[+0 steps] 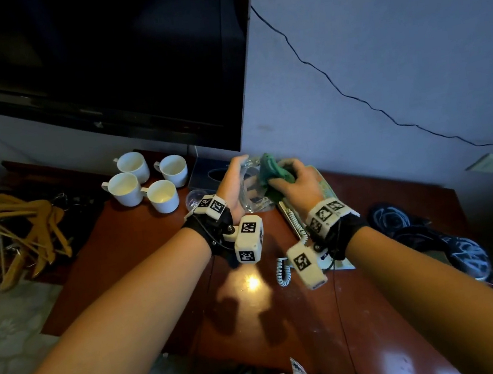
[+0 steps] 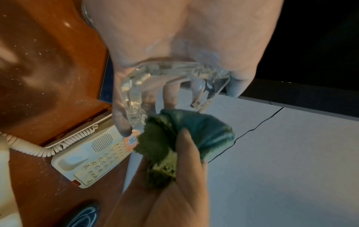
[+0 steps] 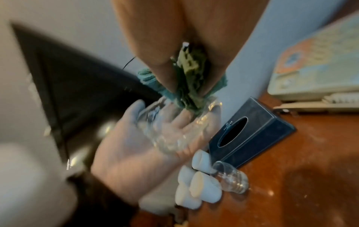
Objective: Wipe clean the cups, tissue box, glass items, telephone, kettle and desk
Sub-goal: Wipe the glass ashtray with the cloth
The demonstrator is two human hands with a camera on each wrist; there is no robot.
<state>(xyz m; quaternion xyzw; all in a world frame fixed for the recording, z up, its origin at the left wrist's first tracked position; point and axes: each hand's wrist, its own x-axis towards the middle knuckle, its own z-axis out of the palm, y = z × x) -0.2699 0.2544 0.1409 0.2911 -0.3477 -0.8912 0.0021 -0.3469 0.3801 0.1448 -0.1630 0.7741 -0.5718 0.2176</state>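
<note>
**Glass dish held up and met by a green cloth**

Above the back edge of the desk (image 1: 142, 261), close to the wall, the left hand (image 1: 233, 182) holds a clear glass dish (image 2: 170, 86) lifted off the surface, its fingers and thumb wrapped round the dish's thick rim. The right hand (image 1: 296, 182) is clenched on a bunched green cloth (image 2: 186, 135), and the cloth is pressed against the dish's edge, so the two hands nearly meet.

Below them lies the cream telephone (image 2: 93, 158), its coiled cord (image 1: 283, 271) trailing toward the front of the desk. A dark tissue box (image 3: 250, 130) stands against the wall just left of the hands, and a small clear glass (image 3: 231, 178) sits in front of it. Four white cups (image 1: 145, 182) are grouped further left, openings up, near the lower edge of a wall-mounted television (image 1: 100, 65). Wooden hangers (image 1: 24, 229) lie in a heap off the desk's left end. Pale specks dot the red-brown desktop in the wrist views.
</note>
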